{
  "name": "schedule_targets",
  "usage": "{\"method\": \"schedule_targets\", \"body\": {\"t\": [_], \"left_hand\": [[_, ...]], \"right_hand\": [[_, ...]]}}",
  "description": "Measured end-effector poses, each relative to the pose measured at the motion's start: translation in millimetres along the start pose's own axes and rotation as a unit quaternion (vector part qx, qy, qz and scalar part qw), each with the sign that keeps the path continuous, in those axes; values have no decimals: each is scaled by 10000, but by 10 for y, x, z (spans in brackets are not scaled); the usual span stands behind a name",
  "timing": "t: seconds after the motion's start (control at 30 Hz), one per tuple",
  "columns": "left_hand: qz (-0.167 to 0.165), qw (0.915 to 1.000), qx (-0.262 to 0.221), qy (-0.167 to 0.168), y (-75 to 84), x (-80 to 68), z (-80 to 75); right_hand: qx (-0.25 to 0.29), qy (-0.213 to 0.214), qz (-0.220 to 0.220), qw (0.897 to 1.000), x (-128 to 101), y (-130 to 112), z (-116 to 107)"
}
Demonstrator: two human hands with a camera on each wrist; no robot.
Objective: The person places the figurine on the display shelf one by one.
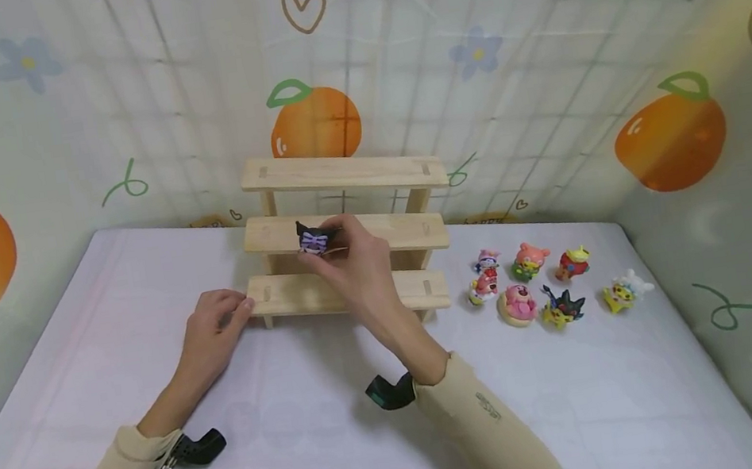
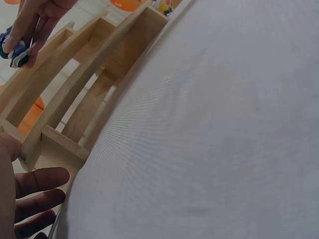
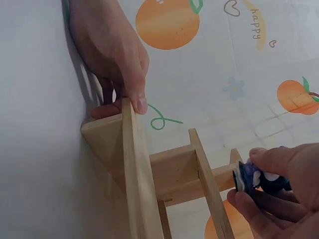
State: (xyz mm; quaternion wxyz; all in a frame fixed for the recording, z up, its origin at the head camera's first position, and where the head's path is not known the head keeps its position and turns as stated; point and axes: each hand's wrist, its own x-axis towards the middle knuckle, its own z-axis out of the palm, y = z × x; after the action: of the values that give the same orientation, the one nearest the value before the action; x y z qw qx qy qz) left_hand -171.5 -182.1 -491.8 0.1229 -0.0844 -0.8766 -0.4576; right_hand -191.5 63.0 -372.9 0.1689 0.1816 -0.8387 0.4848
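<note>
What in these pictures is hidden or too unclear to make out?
- Head view: whether the black and purple figure rests on the middle step of the wooden rack; the right hand covers its base.
- Right wrist view: most of the figure, wrapped by fingers and cut by the edge.
- Head view: the seven small figures on the table are too small to identify.
- Left wrist view: most of the left hand, cut by the edge.

8 small toy figures [image 1: 540, 285] stand grouped on the white table [image 1: 306, 453], against an orange-print backdrop [image 1: 670, 133]
</note>
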Motion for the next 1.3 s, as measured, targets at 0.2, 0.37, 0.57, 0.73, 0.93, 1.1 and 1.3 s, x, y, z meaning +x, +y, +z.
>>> {"method": "schedule_targets", "body": {"t": [0.2,0.37,0.57,0.73,0.93,1.1,1.3], "left_hand": [[-54,10000,-10,-50,1,1,-11],[-2,10000,-14,-32,-17,16,4],[29,10000,-32,-53,2,29,9],[-15,10000,-19,-40,4,15,-3],[-56,10000,24,-53,-8,-25,-9],[30,10000,37,2,-12,-24,-13],[92,9999,40,16,-30,-7,-11]], "right_hand": [[216,12,-37,9998,63,-16,95],[282,-7,-18,9996,102,-2,183],[122,82,-40,9999,176,6,298],[64,20,-52,10000,238,-3,415],[-78,-70,98,9999,274,-4,526],[-152,11,69,9999,319,7,584],[-105,41,127,9999,388,34,643]]}}
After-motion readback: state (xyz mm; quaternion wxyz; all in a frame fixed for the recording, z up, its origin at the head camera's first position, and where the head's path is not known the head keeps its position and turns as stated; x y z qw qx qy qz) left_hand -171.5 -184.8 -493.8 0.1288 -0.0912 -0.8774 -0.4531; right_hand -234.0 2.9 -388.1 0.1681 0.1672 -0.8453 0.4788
